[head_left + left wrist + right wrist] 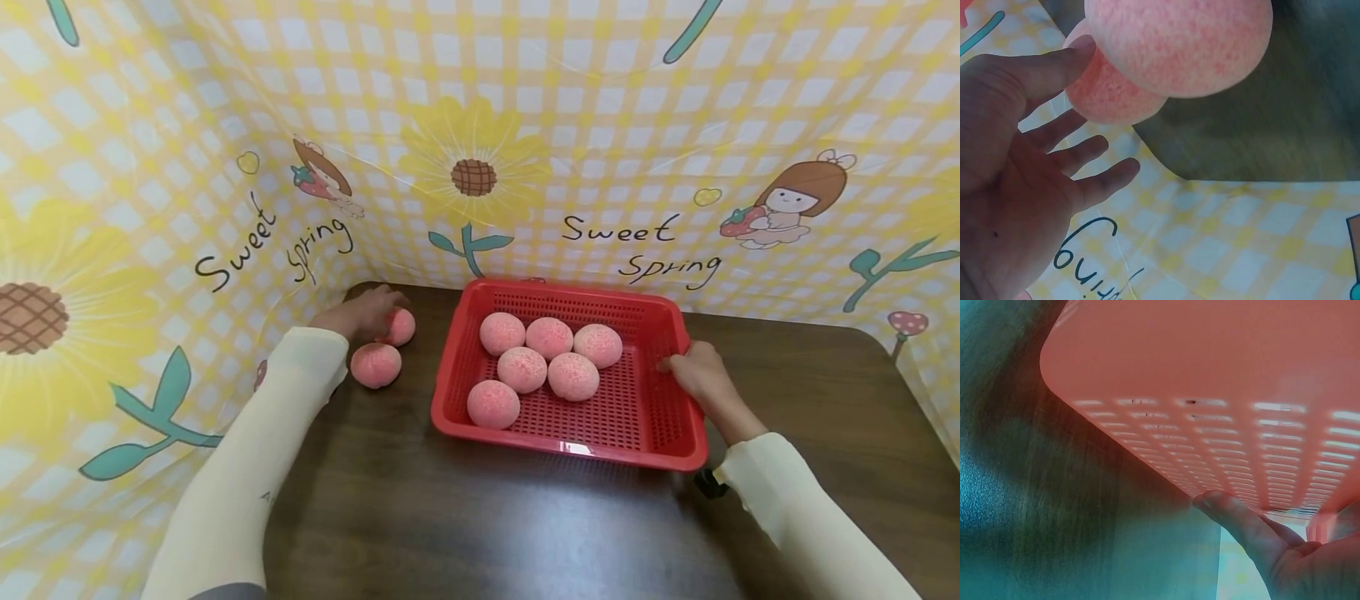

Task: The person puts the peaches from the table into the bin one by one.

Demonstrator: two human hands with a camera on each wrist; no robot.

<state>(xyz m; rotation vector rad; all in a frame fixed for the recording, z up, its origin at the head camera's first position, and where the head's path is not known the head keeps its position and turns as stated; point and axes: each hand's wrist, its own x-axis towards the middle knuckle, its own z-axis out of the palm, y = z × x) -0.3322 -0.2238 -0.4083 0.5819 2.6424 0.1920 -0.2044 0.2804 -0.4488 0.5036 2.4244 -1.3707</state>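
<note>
My left hand (360, 317) is at the far left of the table, beside a pink peach (402, 327). A second peach (376, 365) lies just nearer to me. In the left wrist view the left hand (1029, 137) has its fingers spread and loosely extended; the thumb tip overlaps the edge of the farther peach (1113, 94), and contact is hard to tell. My right hand (703, 375) grips the right side of a red plastic basket (630, 454), its thumb over the rim. Several peaches (522, 370) lie inside, mostly toward the basket's left.
The dark wooden table (450, 525) carries everything. A yellow checked cloth (600, 167) with sunflowers and lettering hangs along the back and left edges. The basket stands close to the back cloth.
</note>
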